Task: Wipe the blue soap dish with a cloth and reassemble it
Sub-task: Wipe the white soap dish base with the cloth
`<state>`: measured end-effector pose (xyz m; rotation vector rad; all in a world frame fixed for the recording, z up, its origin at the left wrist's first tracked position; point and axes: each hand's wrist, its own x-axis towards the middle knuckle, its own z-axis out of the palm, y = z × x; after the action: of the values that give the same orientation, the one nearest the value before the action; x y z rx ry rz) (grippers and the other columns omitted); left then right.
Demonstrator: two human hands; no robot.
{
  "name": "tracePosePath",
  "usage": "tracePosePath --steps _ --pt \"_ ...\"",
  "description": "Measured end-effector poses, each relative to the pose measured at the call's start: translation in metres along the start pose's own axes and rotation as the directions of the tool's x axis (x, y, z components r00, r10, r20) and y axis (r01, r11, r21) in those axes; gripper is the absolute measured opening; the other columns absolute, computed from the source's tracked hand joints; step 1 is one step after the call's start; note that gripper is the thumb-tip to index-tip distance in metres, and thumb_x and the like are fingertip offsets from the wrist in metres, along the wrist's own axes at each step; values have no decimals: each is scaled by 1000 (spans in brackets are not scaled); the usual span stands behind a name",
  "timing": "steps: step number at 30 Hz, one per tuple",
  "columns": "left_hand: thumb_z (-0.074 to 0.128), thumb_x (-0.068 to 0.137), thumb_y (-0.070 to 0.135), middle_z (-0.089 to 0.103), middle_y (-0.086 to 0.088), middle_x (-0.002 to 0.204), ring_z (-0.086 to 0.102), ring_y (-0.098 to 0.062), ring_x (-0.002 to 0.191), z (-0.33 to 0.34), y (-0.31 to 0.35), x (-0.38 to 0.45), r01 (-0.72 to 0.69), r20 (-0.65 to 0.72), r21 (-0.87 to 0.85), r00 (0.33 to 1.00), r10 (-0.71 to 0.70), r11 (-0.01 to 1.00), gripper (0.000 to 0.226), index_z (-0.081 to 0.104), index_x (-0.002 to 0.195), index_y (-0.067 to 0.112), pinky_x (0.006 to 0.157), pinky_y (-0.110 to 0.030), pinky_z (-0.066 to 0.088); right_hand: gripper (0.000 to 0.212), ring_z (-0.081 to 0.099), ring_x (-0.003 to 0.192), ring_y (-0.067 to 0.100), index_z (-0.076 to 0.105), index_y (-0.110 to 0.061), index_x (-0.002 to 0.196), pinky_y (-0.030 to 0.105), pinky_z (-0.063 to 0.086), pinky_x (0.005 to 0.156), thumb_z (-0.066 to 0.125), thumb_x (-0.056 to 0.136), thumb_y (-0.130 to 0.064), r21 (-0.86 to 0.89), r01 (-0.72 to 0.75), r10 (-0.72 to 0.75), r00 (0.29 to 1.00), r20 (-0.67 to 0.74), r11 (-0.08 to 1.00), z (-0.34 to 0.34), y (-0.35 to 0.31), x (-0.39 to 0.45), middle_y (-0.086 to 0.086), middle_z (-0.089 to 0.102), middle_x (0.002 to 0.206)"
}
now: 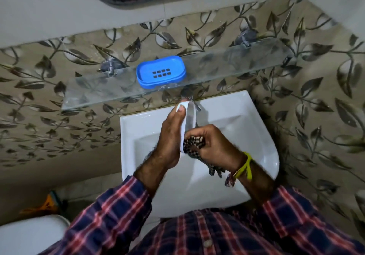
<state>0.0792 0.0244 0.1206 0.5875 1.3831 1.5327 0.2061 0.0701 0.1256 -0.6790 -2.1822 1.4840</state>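
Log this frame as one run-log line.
phase: wiping | left hand: holds white tray | right hand: rubs checked cloth on it | blue soap dish: on glass shelf

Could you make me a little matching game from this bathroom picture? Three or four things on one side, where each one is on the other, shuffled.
Things:
1. blue soap dish
2. white tray
3. checked cloth
4. yellow band

Places:
A. bunched in the right hand
B. on the glass shelf
C. around the right wrist
D. in the left hand, over the sink

Pairs: 1-B, 2-D, 3-A, 4-C
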Motion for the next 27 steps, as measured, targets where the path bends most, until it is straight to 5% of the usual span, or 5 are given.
tracePosePath --steps 5,9,14,22,27 --pt "41 106 39 68 -2 130 61 -19 125 -14 -17 -11 -52 -159 4 986 52 999 38 64 130 20 103 -35 50 50 70 94 21 77 -24 87 33 57 79 56 65 16 -417 -7 -26 997 -73 909 9 10 -2 -3 77 93" --pt "43 105 37 61 48 104 49 31 105 -53 -8 -24 -129 -345 200 918 193 971 18 56 112 46 81 8 35 37 73 90 13 80 -15 91 26 56 86 69 75 16 133 -173 212 896 -389 976 4 22 10 2 78 93" --pt "59 92 58 66 3 133 57 -19 127 -104 -18 -48 -107 -408 231 892 196 967 51 62 131 24 107 -44 48 26 68 80 28 69 9 110 35 60 77 65 84 15 646 -344 601 767 -224 681 39 33 51 19 71 95" --pt "63 84 54 70 15 119 65 -4 111 -158 11 -79 -174 -436 422 822 367 890 52 62 129 28 82 -10 48 44 65 112 27 71 -6 119 31 45 106 54 81 10 -415 -2 -215 854 -475 910 108 26 133 13 72 119" --pt "74 75 54 68 3 121 65 -13 109 -173 37 -73 -215 -436 523 764 476 825 69 54 136 29 86 -26 56 70 36 142 30 26 -14 154 40 28 116 58 92 -22 -750 -107 197 980 32 653 165 56 153 13 35 157"
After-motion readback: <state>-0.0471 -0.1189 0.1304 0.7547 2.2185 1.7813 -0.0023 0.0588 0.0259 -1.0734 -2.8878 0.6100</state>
